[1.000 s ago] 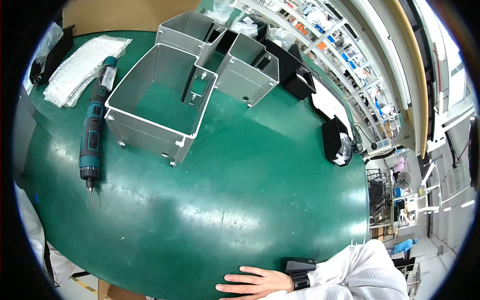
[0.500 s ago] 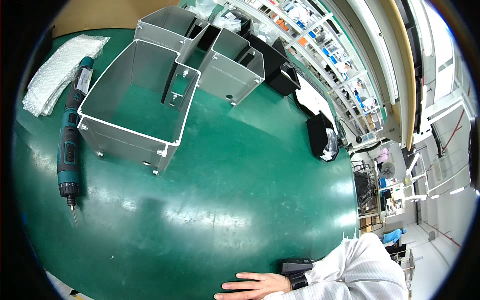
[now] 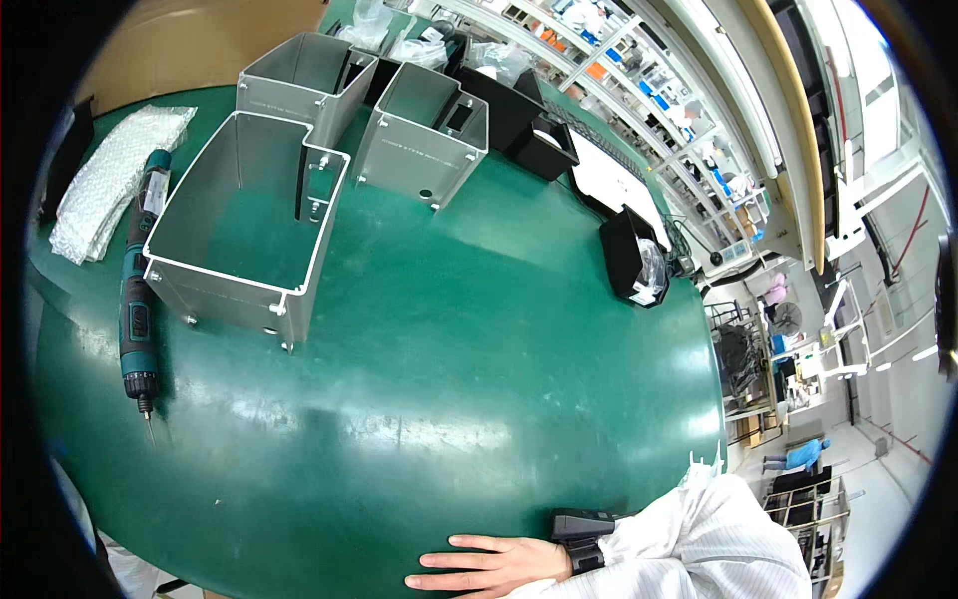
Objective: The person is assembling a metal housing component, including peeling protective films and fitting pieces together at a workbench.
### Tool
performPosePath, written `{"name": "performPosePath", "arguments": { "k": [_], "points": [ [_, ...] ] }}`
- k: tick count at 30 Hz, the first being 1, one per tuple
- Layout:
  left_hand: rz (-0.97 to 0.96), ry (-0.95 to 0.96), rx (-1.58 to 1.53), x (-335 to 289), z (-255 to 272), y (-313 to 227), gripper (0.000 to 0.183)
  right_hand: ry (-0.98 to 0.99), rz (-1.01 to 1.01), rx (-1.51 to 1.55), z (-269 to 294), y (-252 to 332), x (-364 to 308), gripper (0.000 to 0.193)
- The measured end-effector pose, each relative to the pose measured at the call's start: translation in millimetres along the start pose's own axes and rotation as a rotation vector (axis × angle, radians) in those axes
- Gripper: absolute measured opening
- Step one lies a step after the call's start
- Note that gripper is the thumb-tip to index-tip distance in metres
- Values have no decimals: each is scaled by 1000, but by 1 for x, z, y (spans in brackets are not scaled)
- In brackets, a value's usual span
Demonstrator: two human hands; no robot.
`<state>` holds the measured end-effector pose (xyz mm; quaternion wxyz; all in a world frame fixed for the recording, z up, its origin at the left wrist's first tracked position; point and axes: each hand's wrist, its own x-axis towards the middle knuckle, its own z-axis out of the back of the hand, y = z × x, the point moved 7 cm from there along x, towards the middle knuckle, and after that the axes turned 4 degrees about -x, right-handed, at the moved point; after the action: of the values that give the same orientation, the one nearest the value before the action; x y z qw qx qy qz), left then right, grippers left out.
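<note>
My right hand (image 3: 494, 567) lies palm down near the table's front edge, its fingers spread and pointing left. Nothing is in it, and part of it is cut off by the lower edge. A black device is strapped to the wrist (image 3: 584, 534), below a white striped sleeve. My left hand is out of sight. Farther off stand three grey open-topped metal housings: a near one (image 3: 225, 290), one behind it (image 3: 289, 95) and one to its right (image 3: 424, 160). A teal and black electric screwdriver (image 3: 140, 319) rests left of the near housing, bit toward me.
Bubble wrap (image 3: 115, 190) lies at the far left of the green table (image 3: 429, 379). Black bins (image 3: 544, 150) and clear plastic bags (image 3: 419, 50) stand at the back. Another black bin (image 3: 631, 265) with a bag sits near the right edge, beside a white sheet (image 3: 614, 180).
The whole view has shifted a little, with the far housings now lower and farther left in the picture. My right hand stays spread on the table; nothing has been picked up.
</note>
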<state>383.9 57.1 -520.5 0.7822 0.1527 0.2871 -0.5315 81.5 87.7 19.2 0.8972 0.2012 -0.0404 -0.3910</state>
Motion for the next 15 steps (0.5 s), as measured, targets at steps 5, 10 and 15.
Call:
{"name": "performPosePath", "arguments": {
  "k": [5,10,15],
  "points": [
    [-45,-47,-94,-66,61,-24,99,-137,-6,-26,3,1,-11,50],
    [-1,-168,-126,-145,139,2,103,-273,-6,96,-13,-1,-20,64],
    [-221,-576,-448,-174,166,96,80,-370,103,60,-13,7,-20,75]
  ]
}}
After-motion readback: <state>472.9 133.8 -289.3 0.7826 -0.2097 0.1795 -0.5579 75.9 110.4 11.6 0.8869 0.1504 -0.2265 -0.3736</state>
